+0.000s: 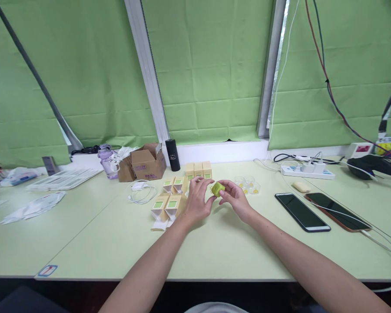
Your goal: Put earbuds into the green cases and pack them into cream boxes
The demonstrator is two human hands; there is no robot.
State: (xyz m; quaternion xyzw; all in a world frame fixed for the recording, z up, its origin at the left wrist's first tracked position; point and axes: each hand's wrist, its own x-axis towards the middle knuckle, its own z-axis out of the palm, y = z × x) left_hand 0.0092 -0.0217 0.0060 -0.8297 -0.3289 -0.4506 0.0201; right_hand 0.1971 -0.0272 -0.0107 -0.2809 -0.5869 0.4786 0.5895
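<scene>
A small green block-like piece (218, 189) is pinched between the thumb and fingers of my right hand (236, 199), above the table. My left hand (198, 200) is close on its left, with fingers curled and thumb bent inward. Something small with yellow marks shows between the two hands, but I cannot make out what it is. Beside my left hand stand small cream boxes with green labels (175, 206), their near ends open. More cream boxes (198, 168) stand in a row behind it. A clear plastic tray with round cups and yellow spots (251, 186) lies behind my right hand.
Two phones (302, 212) (337, 211) and a power strip (308, 170) are at right, with cables across the table. A brown carton (148, 163), black cylinder (172, 155), purple bottle (107, 163) and white charger (138, 186) are at left and back.
</scene>
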